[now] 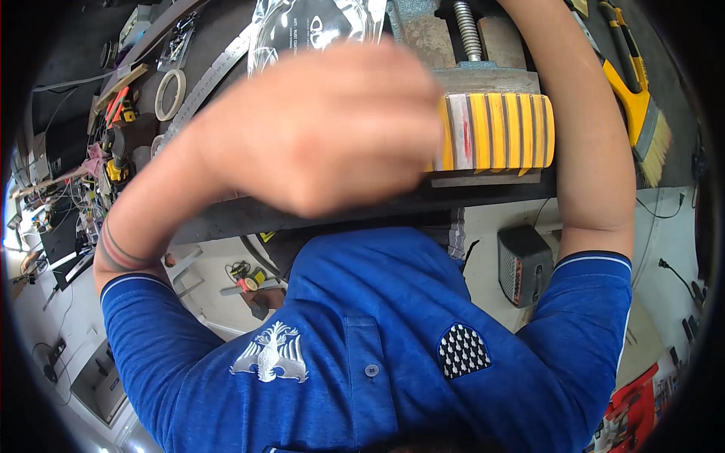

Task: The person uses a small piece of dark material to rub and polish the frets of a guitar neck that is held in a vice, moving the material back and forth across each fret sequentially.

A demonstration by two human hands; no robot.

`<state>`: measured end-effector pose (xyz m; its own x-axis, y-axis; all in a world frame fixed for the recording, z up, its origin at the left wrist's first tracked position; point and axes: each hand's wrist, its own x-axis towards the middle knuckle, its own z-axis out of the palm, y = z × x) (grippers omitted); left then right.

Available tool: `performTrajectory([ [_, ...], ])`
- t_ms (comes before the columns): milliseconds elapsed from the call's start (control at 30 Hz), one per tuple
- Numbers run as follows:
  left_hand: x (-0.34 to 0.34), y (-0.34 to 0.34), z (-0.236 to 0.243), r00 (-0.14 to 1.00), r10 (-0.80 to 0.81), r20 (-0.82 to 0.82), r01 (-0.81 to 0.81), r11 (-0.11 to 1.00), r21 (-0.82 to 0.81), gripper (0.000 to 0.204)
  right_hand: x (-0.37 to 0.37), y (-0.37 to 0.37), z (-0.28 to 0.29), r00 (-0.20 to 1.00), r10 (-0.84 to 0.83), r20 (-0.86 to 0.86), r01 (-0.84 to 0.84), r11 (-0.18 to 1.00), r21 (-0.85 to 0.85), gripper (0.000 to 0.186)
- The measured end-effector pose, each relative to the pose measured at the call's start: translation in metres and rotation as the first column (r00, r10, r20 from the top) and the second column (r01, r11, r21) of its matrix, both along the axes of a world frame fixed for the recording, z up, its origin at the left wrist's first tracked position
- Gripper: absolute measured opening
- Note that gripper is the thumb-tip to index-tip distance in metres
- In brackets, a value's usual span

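The left hand [355, 128] is just left of the vise [487, 80], its fingers [414, 113] curled inward into a loose fist rather than spread. The hand is blurred and seen from the back, so I cannot tell whether the fingers grip anything in the palm, nor how tightly they are closed. Their outer edge overlaps the left end of the block [513, 130]; whether they touch it or pass above it, I cannot tell.

The block, yellow with dark ribs, lies at the near side of the vise, apparently between its grey plates. It lies directly right of the fingers, its left end hidden behind them and the rest in plain view. Close to the fingers, one pale stretch of it bears a red mark.

The right arm [593, 128] reaches up along the right side of the vise and leaves the view at the top, so the state of its fingers cannot be seen.

Left of the vise, on the dark surface [683, 98], are a silvery bag [332, 21], then a ruler [215, 75] and a roll of tape [170, 95]. Right of the vise, beyond the right arm, lies a yellow-handled brush [654, 147]
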<state>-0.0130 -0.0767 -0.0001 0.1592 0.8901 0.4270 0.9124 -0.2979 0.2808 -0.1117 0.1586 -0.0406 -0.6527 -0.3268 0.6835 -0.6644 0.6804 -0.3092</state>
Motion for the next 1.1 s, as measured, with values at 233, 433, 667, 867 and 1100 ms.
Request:
performTrajectory([
  [233,-0.008,0.001,0.001,0.991,-0.029,-0.134,0.036,0.998,0.050,0.034,-0.002,0.000,-0.007,0.997,0.030,-0.078,-0.031,0.999,-0.014,0.026],
  [433,0.015,0.001,-0.008,0.996,-0.030,-0.085,0.034,0.998,0.051,0.022,-0.005,0.000,-0.009,0.994,0.037,-0.103,-0.039,0.999,-0.012,0.027],
  [667,0.020,0.002,-0.007,0.998,-0.032,-0.047,0.036,0.996,0.078,0.035,-0.003,0.002,-0.005,0.998,0.031,-0.061,-0.032,0.999,-0.007,0.028],
  [867,0.022,0.003,-0.009,0.992,-0.048,-0.114,0.055,0.997,0.059,0.018,-0.003,0.000,-0.007,0.997,0.049,-0.066,-0.051,0.998,-0.028,0.028],
  [1100,0.014,-0.002,-0.007,0.998,-0.061,0.001,0.061,0.998,0.016,0.046,-0.003,0.000,-0.005,0.999,0.031,-0.038,-0.032,0.999,-0.012,0.028],
])
